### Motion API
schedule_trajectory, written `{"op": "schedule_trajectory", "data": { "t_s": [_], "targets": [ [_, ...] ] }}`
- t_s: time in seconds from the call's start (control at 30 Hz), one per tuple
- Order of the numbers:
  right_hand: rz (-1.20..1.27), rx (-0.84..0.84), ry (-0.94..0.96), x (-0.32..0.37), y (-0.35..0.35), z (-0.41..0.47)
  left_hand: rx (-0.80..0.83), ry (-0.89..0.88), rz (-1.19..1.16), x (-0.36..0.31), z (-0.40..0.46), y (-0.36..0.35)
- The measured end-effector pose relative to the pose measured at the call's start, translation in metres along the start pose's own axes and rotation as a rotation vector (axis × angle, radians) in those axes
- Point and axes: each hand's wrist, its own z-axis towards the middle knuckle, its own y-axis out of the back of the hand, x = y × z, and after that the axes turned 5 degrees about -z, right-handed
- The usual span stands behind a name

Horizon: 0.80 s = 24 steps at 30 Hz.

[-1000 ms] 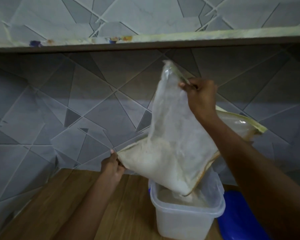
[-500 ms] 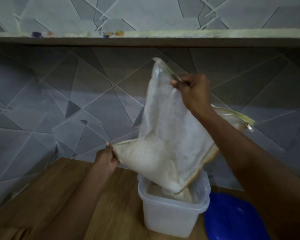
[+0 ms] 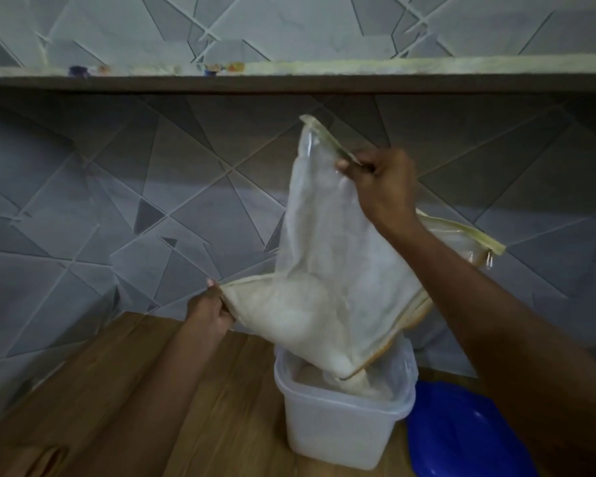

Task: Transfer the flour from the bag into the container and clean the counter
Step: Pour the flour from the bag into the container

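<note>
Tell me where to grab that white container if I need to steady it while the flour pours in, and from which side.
Grip the container by its projecting rim or upper wall on the near left side, coming in from the left over the wooden counter. The bag hangs into the opening from above, and the blue lid lies close on the right, so that side is crowded. Its walls look smooth; the lip probably gives fingers the surest hold.

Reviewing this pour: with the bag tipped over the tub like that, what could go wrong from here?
1. The bag pours from one low corner just inside the container rim; a slight drift could dump flour onto the counter.
2. The left hand and right hand only pinch the edges; much flour remains, so a grip might slip.
3. The blue lid lies beside the container and could catch spillage.
</note>
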Motion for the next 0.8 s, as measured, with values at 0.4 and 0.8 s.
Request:
{"op": "schedule_trajectory", "data": {
  "t_s": [0.4,0.8],
  "targets": [
    [-0.001,-0.113,-0.094,-0.004,0.004,0.008,0.059,0.048,-0.047,-0.002,-0.003,-0.008],
    [-0.033,-0.017,0.017,0.005,0.001,0.012,0.100,-0.002,0.063,0.012,0.001,0.006]
  ]
}}
